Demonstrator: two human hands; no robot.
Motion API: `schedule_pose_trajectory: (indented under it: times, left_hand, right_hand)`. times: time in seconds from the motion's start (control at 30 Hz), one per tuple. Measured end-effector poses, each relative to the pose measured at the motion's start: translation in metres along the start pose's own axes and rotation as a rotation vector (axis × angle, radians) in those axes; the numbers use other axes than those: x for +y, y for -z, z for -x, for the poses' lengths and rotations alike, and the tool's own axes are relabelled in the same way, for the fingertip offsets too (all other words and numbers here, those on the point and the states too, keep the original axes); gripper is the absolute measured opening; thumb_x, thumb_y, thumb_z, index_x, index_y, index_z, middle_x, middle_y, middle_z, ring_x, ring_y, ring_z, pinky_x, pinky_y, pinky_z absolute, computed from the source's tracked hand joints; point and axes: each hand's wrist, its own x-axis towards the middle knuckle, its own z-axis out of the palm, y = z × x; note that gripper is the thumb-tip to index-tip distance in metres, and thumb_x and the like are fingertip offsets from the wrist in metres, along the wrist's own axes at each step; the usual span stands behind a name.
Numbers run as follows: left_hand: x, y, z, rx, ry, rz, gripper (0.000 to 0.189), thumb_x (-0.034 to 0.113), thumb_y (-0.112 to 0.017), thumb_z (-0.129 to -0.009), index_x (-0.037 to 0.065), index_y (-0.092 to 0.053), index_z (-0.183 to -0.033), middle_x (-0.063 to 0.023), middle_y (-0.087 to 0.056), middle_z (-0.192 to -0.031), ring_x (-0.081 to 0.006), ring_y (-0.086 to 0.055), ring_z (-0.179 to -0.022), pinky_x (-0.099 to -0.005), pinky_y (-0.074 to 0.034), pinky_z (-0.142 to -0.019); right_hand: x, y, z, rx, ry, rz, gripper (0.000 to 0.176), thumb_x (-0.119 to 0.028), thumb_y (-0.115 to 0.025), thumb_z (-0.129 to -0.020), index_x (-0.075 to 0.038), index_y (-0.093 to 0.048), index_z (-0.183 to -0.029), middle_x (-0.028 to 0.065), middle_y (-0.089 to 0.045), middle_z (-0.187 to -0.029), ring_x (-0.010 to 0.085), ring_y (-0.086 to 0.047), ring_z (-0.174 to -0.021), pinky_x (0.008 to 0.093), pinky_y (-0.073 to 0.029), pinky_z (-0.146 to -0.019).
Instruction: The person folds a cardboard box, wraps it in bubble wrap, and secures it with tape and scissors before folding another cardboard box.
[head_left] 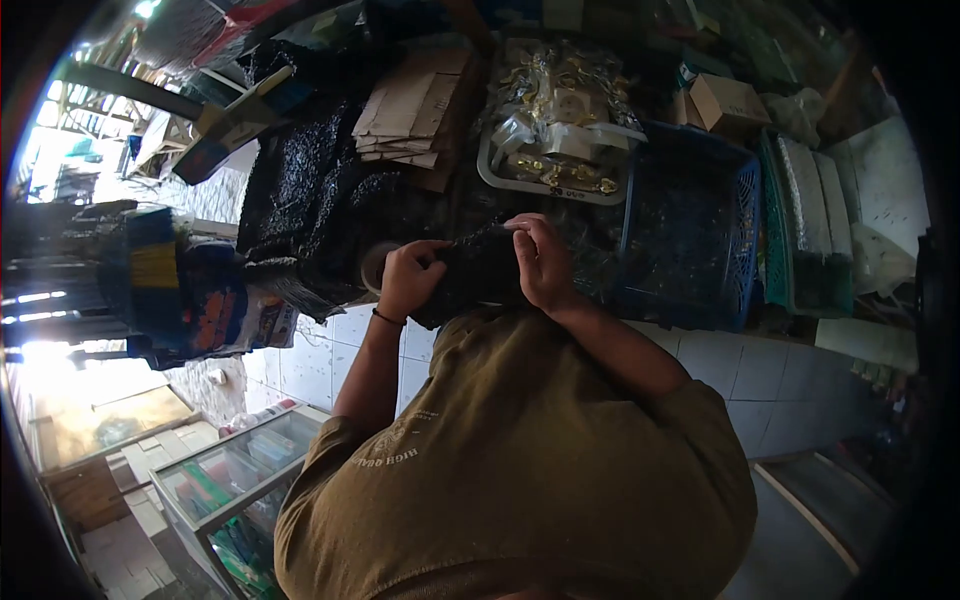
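Note:
Between my two hands is a piece of black bubble wrap, held close to the front of my shirt. My left hand is closed on its left edge, thumb bent against the fingers. On the other side my right hand pinches the upper right edge. A roll of tape lies just left of my left hand, partly hidden by it. Beyond the hands stands a white tray with bagged gold-coloured metal parts.
Folded cardboard pieces lie behind my left hand, beside a large heap of black bubble wrap. At right are a blue crate, a green basket and a small cardboard box. A glass case stands lower left.

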Motion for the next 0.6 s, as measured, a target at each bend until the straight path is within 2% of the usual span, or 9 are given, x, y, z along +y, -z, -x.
schedule_pose_trajectory:
  times: [0.07,0.13,0.17,0.23,0.27,0.33,0.4,0.5,0.6]
  left_hand:
    - [-0.003,-0.002,-0.004,-0.014,-0.018,0.041,0.015,0.012,-0.060,-0.064,-0.001,-0.063,-0.072,-0.0118,-0.067,-0.080,-0.0221,-0.061,-0.061,-0.0304,-0.049,-0.061]
    - [-0.011,-0.014,-0.009,0.003,-0.153,0.229,0.020,0.011,-0.060,-0.064,0.000,-0.066,-0.079,-0.0126,-0.065,-0.074,-0.0222,-0.061,-0.061,-0.0303,-0.048,-0.061]
    - [-0.008,-0.017,-0.010,0.012,-0.148,0.238,0.020,0.011,-0.060,-0.064,0.000,-0.066,-0.079,-0.0126,-0.065,-0.074,-0.0222,-0.061,-0.061,-0.0303,-0.048,-0.061]
    - [0.000,-0.025,-0.010,-0.100,-0.141,0.157,0.023,0.008,-0.057,-0.064,-0.002,-0.066,-0.083,-0.0112,-0.068,-0.080,-0.0128,-0.058,-0.064,-0.0272,-0.046,-0.062]
    - [0.005,-0.024,-0.010,-0.097,-0.136,0.169,0.023,0.008,-0.057,-0.064,-0.002,-0.066,-0.083,-0.0112,-0.068,-0.080,-0.0128,-0.058,-0.064,-0.0272,-0.046,-0.062]
    - [0.015,-0.023,-0.013,-0.129,-0.183,0.228,0.020,0.010,-0.059,-0.066,0.000,-0.067,-0.081,-0.0132,-0.065,-0.074,-0.0212,-0.061,-0.062,-0.0300,-0.048,-0.061]
    - [0.015,-0.026,-0.017,-0.174,-0.167,0.270,0.023,0.010,-0.058,-0.065,0.002,-0.068,-0.084,-0.0129,-0.065,-0.074,-0.0193,-0.059,-0.059,-0.0295,-0.048,-0.061]
    - [0.026,-0.023,-0.017,-0.206,-0.193,0.259,0.026,0.009,-0.058,-0.063,0.004,-0.070,-0.085,-0.0091,-0.058,-0.062,-0.0165,-0.054,-0.053,-0.0285,-0.045,-0.055]
    - [0.031,-0.023,-0.017,-0.252,-0.246,0.301,0.028,0.009,-0.059,-0.062,0.004,-0.070,-0.087,-0.0077,-0.055,-0.059,-0.0168,-0.054,-0.052,-0.0284,-0.045,-0.054]
  right_hand:
    - [-0.001,-0.001,0.000,-0.010,-0.015,-0.001,0.016,-0.013,-0.046,-0.093,0.000,-0.055,-0.096,0.0124,-0.056,-0.099,0.0208,-0.056,-0.087,0.0290,-0.044,-0.077]
    - [0.000,-0.001,0.001,0.046,-0.066,-0.057,0.012,-0.011,-0.053,-0.089,-0.001,-0.055,-0.096,0.0134,-0.056,-0.093,0.0262,-0.057,-0.084,0.0320,-0.045,-0.073]
    - [-0.003,0.002,0.000,0.033,-0.063,-0.053,0.012,-0.011,-0.053,-0.089,-0.001,-0.055,-0.096,0.0134,-0.056,-0.093,0.0262,-0.057,-0.084,0.0320,-0.045,-0.073]
    - [-0.011,0.014,-0.003,0.034,-0.028,0.060,0.011,-0.011,-0.056,-0.088,-0.001,-0.055,-0.094,0.0117,-0.058,-0.092,0.0243,-0.059,-0.080,0.0313,-0.046,-0.067]
    - [-0.010,0.018,-0.001,0.023,-0.030,0.068,0.011,-0.011,-0.056,-0.088,-0.001,-0.055,-0.094,0.0117,-0.058,-0.092,0.0243,-0.059,-0.080,0.0313,-0.046,-0.067]
    - [-0.009,0.025,0.002,-0.006,-0.025,0.098,0.011,-0.012,-0.057,-0.088,-0.002,-0.056,-0.093,0.0112,-0.059,-0.089,0.0251,-0.059,-0.076,0.0318,-0.047,-0.065]
    - [-0.013,0.030,0.002,-0.028,0.008,0.162,0.010,-0.012,-0.059,-0.087,-0.003,-0.057,-0.092,0.0110,-0.059,-0.087,0.0262,-0.060,-0.075,0.0324,-0.047,-0.065]
    - [-0.021,0.034,-0.001,-0.067,0.097,0.257,0.010,-0.011,-0.061,-0.085,-0.004,-0.057,-0.092,0.0109,-0.060,-0.086,0.0284,-0.060,-0.077,0.0335,-0.048,-0.065]
    - [-0.021,0.035,-0.004,-0.116,0.184,0.296,0.013,-0.009,-0.063,-0.082,-0.005,-0.057,-0.093,0.0103,-0.061,-0.086,0.0287,-0.061,-0.080,0.0350,-0.049,-0.066]
